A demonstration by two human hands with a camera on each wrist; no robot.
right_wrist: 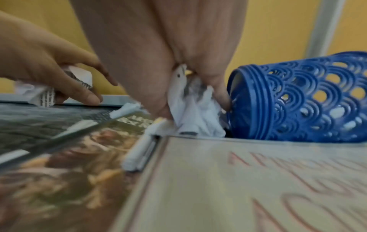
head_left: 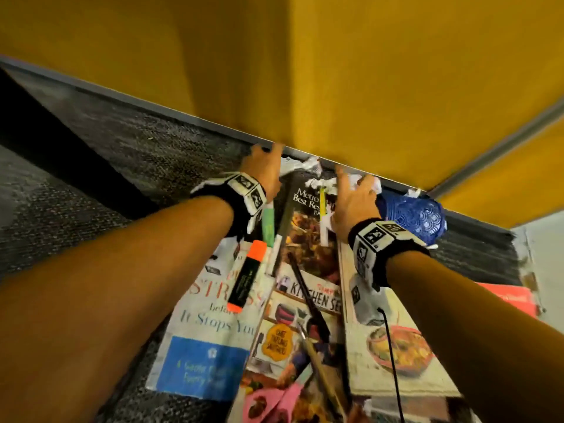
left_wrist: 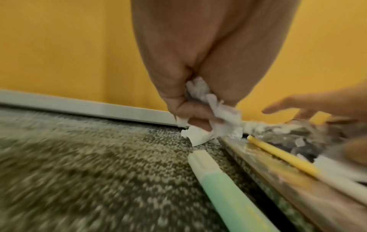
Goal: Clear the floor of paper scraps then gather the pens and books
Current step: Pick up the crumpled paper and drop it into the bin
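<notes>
grey carpet floor [head_left: 128, 154] meets yellow wall [head_left: 366, 71] at far edge. books [head_left: 311, 239], pens [head_left: 245, 274] scattered near. left hand [head_left: 264, 166] clutches paper scraps [left_wrist: 208, 113] by skirting; right hand [head_left: 355, 196] grasps scraps beside blue basket [head_left: 412, 216].

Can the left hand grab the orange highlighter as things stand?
Probably not right away: the left hand already grips paper scraps by the wall. The orange highlighter lies uncovered on a book beside that forearm, so the path looks free once it lets go.
</notes>
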